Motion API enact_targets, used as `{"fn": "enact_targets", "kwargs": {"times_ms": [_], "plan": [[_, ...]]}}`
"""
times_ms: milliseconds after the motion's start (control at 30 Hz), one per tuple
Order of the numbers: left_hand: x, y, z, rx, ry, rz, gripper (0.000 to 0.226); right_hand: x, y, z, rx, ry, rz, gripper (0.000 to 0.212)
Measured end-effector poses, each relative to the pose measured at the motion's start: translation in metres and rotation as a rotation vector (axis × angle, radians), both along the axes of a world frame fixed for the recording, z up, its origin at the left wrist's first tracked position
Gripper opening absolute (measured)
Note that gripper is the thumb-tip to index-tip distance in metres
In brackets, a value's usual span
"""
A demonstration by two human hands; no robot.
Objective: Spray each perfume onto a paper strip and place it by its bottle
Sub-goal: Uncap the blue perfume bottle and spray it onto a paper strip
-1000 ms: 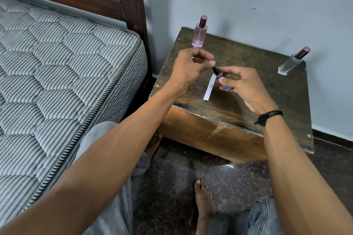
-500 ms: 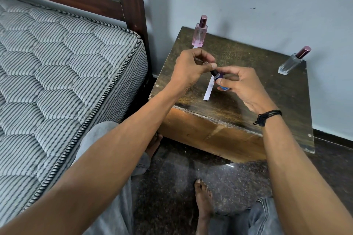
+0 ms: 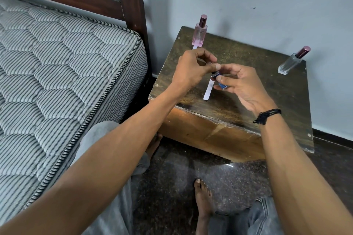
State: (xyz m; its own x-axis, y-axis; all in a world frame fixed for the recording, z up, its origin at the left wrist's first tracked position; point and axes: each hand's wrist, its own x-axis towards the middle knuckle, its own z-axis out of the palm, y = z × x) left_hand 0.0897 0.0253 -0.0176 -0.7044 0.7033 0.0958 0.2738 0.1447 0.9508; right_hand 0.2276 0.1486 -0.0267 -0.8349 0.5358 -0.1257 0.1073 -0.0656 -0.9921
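My right hand [image 3: 243, 87] holds a small blue perfume bottle [image 3: 222, 85] tilted above the wooden table [image 3: 240, 51]. The fingertips of my left hand [image 3: 193, 68] pinch the bottle's dark cap [image 3: 214, 74]. A white paper strip [image 3: 208, 90] lies flat on the table just under both hands. At the back left stands a pink bottle [image 3: 200, 33] with a second strip [image 3: 195, 46] poking out in front of it, partly hidden by my left hand. A clear bottle [image 3: 292, 62] with a dark red cap stands at the back right corner.
A striped mattress [image 3: 57, 66] and a dark wooden bedpost [image 3: 131, 5] border the table on the left. The wall runs right behind the table. My bare foot [image 3: 202, 196] and knees are on the dark floor in front.
My left hand's fingertips have closed in on the top of the blue bottle, and my right hand has shifted the bottle slightly left toward them.
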Motion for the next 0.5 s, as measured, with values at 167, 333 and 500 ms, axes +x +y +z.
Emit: {"fn": "enact_targets", "kwargs": {"times_ms": [167, 333, 500], "plan": [[0.0006, 0.0008, 0.0043, 0.112, 0.005, -0.013, 0.015, -0.0019, -0.0015, 0.0004, -0.132, 0.098, -0.042, 0.027], [0.0011, 0.0005, 0.0064, 0.214, -0.048, -0.077, 0.021, -0.0048, -0.0051, 0.0004, -0.201, 0.145, -0.085, 0.028], [0.0034, -0.0006, 0.0077, 0.229, -0.056, -0.117, 0.029, -0.0056, -0.0068, 0.0001, -0.242, 0.154, -0.083, 0.027]]}}
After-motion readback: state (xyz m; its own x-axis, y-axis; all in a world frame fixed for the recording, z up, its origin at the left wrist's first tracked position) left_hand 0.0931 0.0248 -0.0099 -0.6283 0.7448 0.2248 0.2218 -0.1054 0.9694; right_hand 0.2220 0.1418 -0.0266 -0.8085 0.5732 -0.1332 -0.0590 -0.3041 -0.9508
